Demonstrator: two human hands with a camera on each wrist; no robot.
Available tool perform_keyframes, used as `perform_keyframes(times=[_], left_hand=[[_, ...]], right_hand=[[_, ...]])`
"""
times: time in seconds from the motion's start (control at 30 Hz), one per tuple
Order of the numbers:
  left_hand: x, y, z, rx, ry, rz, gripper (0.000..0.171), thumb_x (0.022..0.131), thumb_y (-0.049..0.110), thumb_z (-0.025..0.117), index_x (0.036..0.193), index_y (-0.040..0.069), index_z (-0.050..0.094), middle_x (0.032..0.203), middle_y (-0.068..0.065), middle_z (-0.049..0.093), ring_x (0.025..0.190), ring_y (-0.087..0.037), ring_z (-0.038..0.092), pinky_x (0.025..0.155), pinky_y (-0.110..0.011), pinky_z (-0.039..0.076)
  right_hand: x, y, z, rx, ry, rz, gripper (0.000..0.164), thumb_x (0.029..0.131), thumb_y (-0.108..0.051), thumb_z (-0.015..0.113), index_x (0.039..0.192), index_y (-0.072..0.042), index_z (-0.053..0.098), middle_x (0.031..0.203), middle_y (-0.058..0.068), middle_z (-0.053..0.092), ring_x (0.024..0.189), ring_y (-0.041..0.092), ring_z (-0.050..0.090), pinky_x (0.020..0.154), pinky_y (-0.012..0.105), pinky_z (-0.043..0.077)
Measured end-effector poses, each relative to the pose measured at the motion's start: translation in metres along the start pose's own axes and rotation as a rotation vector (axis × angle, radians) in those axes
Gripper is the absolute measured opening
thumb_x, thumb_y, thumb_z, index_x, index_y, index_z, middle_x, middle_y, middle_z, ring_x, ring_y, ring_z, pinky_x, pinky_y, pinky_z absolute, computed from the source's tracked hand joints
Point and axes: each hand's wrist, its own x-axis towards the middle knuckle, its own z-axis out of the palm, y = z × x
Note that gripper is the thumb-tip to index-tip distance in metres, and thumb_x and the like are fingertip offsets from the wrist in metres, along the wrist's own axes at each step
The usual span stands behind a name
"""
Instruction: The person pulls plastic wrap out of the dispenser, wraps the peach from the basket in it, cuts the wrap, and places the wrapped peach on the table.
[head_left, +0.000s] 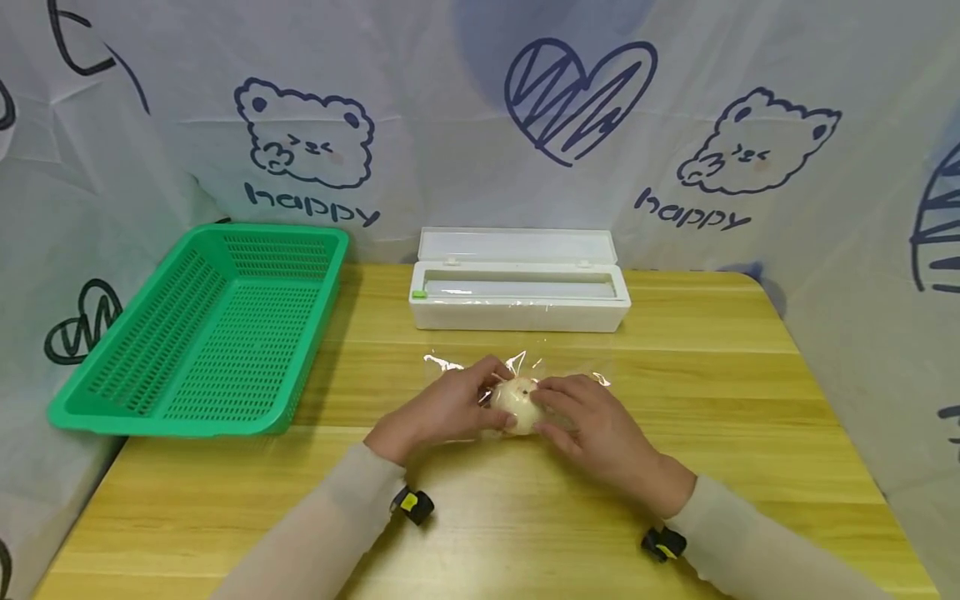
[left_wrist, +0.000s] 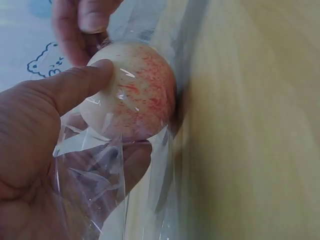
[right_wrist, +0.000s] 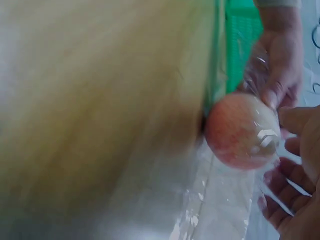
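Note:
A pale peach (head_left: 513, 405) with red blush rests on the table, wrapped in clear cling film (left_wrist: 92, 170). My left hand (head_left: 457, 398) grips it from the left, its thumb laid on the film-covered skin and its fingers round the far side and below. At the peach's right side is my right hand (head_left: 588, 417), its fingers loosely bent and spread, fingertips at the film and the fruit. In the right wrist view, the peach (right_wrist: 242, 131) shows its red side under shiny film, with the right-hand fingers (right_wrist: 287, 187) apart from one another.
Behind the hands stands a white cling film dispenser (head_left: 517, 315), its lid raised and a roll inside. A green plastic basket (head_left: 300, 392) sits at the left on the wooden table (head_left: 720, 433). Printed cloth (head_left: 450, 108) hangs along the back and sides.

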Motion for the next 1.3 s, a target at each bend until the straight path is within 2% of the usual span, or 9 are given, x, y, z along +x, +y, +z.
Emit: perform_keyframes(times=[0.17, 0.33, 0.5, 0.6, 0.7, 0.83, 0.93, 1.13, 1.3], left_hand=[[0.004, -0.003, -0.005, -0.155, -0.036, -0.062, 0.05, 0.082, 0.042, 0.076, 0.122, 0.027, 0.05, 0.111, 0.0, 0.068, 0.088, -0.015, 0.064, 0.078, -0.036, 0.052], [0.007, -0.009, -0.009, -0.179, -0.041, -0.074, 0.048, 0.084, 0.043, 0.073, 0.122, 0.026, 0.05, 0.097, 0.0, 0.07, 0.081, -0.019, 0.064, 0.072, -0.035, 0.051], [0.009, -0.009, -0.01, -0.194, -0.04, -0.096, 0.044, 0.085, 0.047, 0.069, 0.121, 0.028, 0.052, 0.098, 0.003, 0.072, 0.085, -0.02, 0.065, 0.074, -0.036, 0.051], [0.01, -0.007, -0.01, -0.145, -0.016, -0.097, 0.043, 0.085, 0.05, 0.069, 0.12, 0.029, 0.054, 0.101, 0.003, 0.071, 0.089, -0.017, 0.064, 0.077, -0.036, 0.052], [0.011, -0.006, -0.011, -0.031, 0.011, -0.093, 0.045, 0.086, 0.054, 0.066, 0.123, 0.03, 0.057, 0.109, 0.003, 0.069, 0.096, -0.012, 0.062, 0.084, -0.036, 0.051], [0.012, -0.007, -0.016, 0.111, -0.024, -0.059, 0.058, 0.088, 0.059, 0.059, 0.136, 0.027, 0.053, 0.113, 0.001, 0.067, 0.099, -0.013, 0.059, 0.088, -0.036, 0.05], [0.011, -0.008, -0.02, 0.171, -0.064, -0.033, 0.067, 0.089, 0.061, 0.056, 0.143, 0.023, 0.047, 0.112, -0.002, 0.066, 0.098, -0.015, 0.058, 0.089, -0.037, 0.049], [0.002, -0.011, -0.032, 0.196, -0.072, -0.066, 0.064, 0.085, 0.059, 0.063, 0.133, 0.018, 0.056, 0.111, 0.002, 0.066, 0.098, -0.011, 0.058, 0.088, -0.035, 0.05], [-0.005, -0.017, -0.042, 0.174, -0.062, -0.114, 0.048, 0.088, 0.046, 0.067, 0.125, 0.015, 0.062, 0.099, 0.005, 0.068, 0.085, -0.01, 0.061, 0.079, -0.033, 0.052]], right_hand=[[0.0, -0.003, 0.007, -0.06, -0.038, -0.003, 0.056, 0.084, -0.035, 0.073, 0.131, -0.008, 0.057, 0.128, 0.009, 0.059, 0.115, 0.025, 0.053, 0.099, 0.046, 0.045], [0.007, -0.002, 0.01, -0.084, -0.065, 0.009, 0.062, 0.082, -0.034, 0.076, 0.135, -0.009, 0.053, 0.13, 0.009, 0.057, 0.115, 0.026, 0.053, 0.099, 0.048, 0.043], [0.013, 0.001, 0.012, -0.102, -0.064, 0.019, 0.066, 0.081, -0.035, 0.077, 0.135, -0.007, 0.052, 0.129, 0.01, 0.058, 0.114, 0.027, 0.053, 0.096, 0.047, 0.044], [0.015, 0.003, 0.013, -0.104, -0.058, 0.033, 0.065, 0.08, -0.037, 0.077, 0.133, -0.007, 0.054, 0.126, 0.009, 0.059, 0.113, 0.027, 0.054, 0.092, 0.047, 0.045], [0.016, 0.005, 0.013, -0.11, -0.065, 0.054, 0.064, 0.081, -0.04, 0.076, 0.132, -0.008, 0.054, 0.126, 0.009, 0.059, 0.113, 0.027, 0.054, 0.09, 0.047, 0.045], [0.019, 0.007, 0.012, -0.117, -0.094, 0.087, 0.062, 0.082, -0.042, 0.075, 0.13, -0.009, 0.055, 0.125, 0.008, 0.06, 0.114, 0.027, 0.054, 0.091, 0.048, 0.045], [0.023, 0.009, 0.011, -0.122, -0.118, 0.1, 0.06, 0.082, -0.043, 0.075, 0.129, -0.01, 0.057, 0.124, 0.007, 0.061, 0.113, 0.027, 0.054, 0.089, 0.049, 0.045], [0.028, 0.014, 0.01, -0.129, -0.156, 0.111, 0.059, 0.08, -0.041, 0.076, 0.128, -0.012, 0.058, 0.124, 0.006, 0.062, 0.113, 0.026, 0.055, 0.084, 0.047, 0.045], [0.033, 0.018, 0.008, -0.107, -0.193, 0.129, 0.059, 0.08, -0.039, 0.075, 0.129, -0.011, 0.057, 0.125, 0.007, 0.061, 0.116, 0.025, 0.054, 0.085, 0.048, 0.044]])
